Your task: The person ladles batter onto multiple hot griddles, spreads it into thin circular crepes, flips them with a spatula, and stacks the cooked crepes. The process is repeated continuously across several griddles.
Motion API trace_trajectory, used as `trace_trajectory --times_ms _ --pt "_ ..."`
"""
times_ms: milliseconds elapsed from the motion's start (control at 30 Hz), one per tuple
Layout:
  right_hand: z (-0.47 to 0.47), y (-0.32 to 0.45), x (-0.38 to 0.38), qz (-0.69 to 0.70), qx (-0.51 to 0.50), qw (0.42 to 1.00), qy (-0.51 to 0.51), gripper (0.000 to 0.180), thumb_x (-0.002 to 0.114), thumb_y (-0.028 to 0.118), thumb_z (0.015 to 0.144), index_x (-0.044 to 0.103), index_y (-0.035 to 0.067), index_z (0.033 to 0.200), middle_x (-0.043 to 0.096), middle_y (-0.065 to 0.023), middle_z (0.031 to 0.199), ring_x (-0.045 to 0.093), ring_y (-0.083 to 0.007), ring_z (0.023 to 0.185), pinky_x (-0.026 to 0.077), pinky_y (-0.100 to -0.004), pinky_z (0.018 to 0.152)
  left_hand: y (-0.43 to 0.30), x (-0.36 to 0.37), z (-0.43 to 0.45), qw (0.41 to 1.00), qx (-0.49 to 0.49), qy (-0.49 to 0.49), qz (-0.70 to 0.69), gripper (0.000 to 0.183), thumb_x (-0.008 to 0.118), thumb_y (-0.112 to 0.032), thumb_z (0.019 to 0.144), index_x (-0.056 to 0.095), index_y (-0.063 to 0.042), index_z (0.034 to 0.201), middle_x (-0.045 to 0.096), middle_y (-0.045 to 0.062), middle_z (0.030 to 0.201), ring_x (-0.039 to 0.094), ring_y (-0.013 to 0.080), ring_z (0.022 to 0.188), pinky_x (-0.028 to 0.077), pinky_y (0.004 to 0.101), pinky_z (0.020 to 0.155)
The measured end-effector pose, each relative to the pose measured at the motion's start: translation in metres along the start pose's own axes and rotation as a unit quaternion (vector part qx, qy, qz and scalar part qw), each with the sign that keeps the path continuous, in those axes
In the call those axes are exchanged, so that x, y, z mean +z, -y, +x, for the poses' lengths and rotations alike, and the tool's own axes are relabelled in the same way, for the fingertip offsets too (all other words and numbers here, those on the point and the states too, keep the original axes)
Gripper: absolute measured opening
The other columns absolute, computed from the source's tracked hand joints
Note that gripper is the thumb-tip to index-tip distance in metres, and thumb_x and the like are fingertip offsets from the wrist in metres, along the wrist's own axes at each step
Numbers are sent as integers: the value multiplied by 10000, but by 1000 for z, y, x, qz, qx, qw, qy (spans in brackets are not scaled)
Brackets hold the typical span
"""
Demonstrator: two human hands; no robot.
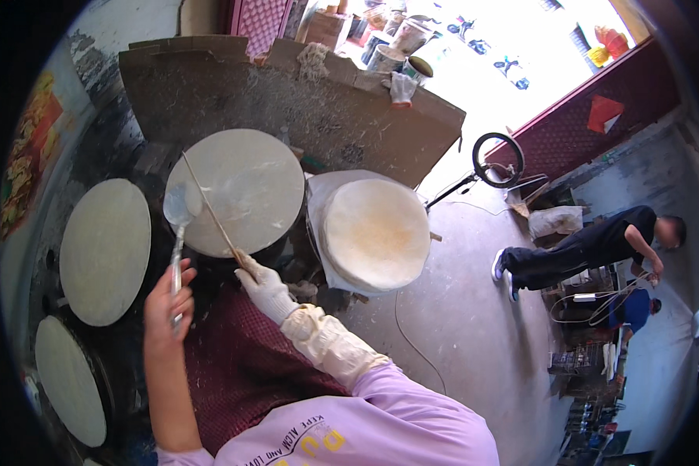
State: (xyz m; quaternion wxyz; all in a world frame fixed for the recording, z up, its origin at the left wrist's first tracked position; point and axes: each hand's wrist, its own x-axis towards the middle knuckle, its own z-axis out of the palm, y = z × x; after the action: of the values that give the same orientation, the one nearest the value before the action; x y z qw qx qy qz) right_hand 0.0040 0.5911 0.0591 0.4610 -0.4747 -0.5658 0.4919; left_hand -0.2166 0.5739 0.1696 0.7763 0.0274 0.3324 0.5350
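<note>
My bare left hand [168, 306] grips a metal ladle [177, 256]. Its bowl is raised near the left edge of a round griddle [250, 201] with a pale surface. In a white knit glove, my right hand [263, 286] holds a thin wooden stick [208, 204] that slants across the left part of that griddle. Whether the stick touches the surface I cannot tell. To the right, a stack of round, thin flatbreads [377, 233] rests on a white sheet [320, 201]; the top one is browned in the middle. Two more pale round griddles [106, 250] stand on my left.
A cardboard screen [291, 105] curves behind the griddles, with a white glove [403, 88] hung over its edge. Right of the stack, a ring light [475, 169] stands on an arm. A cord [408, 332] crosses the floor. Farther right, a person [582, 247] holds looped cord.
</note>
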Motion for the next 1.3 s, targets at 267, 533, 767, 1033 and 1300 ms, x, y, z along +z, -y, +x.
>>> trace_trajectory --times_ms 267,533,767,1033,1300 --pt "51 27 -45 -360 89 926 -64 490 506 262 976 456 79 1427 631 -263 1196 648 -403 1034 519 -438 898 -16 41 22 998 4 -3 62 294 483 -199 1030 538 4 1236 660 117 933 454 39 455 386 167 364" --pt "-49 32 -69 -443 101 891 -25 550 578 305 946 397 262 1463 658 -236 953 652 -455 802 520 -531 709 -55 66 -78 989 108 78 71 406 376 -193 1064 408 45 1392 699 181 1038 544 63 448 432 173 330" --pt "-146 22 -77 -487 55 869 70 566 592 320 942 420 223 1472 634 -234 911 632 -444 741 518 -528 703 -28 4 -241 987 151 -61 21 424 363 -212 1072 370 28 1421 682 163 1013 502 69 423 400 178 329" --pt "-106 99 79 -51 -111 977 177 463 552 107 974 462 -17 1410 574 -223 1346 576 -268 1233 428 -317 1026 104 -74 -401 942 252 -167 -144 411 344 -238 1068 405 0 1397 685 132 1007 515 74 433 412 208 323" --pt "-155 152 175 17 43 861 507 409 546 169 992 522 79 1390 569 33 744 494 -37 552 403 -188 490 226 -61 -444 801 436 -290 -290 334 462 -224 1029 523 -22 1287 665 140 978 483 83 473 392 189 402"
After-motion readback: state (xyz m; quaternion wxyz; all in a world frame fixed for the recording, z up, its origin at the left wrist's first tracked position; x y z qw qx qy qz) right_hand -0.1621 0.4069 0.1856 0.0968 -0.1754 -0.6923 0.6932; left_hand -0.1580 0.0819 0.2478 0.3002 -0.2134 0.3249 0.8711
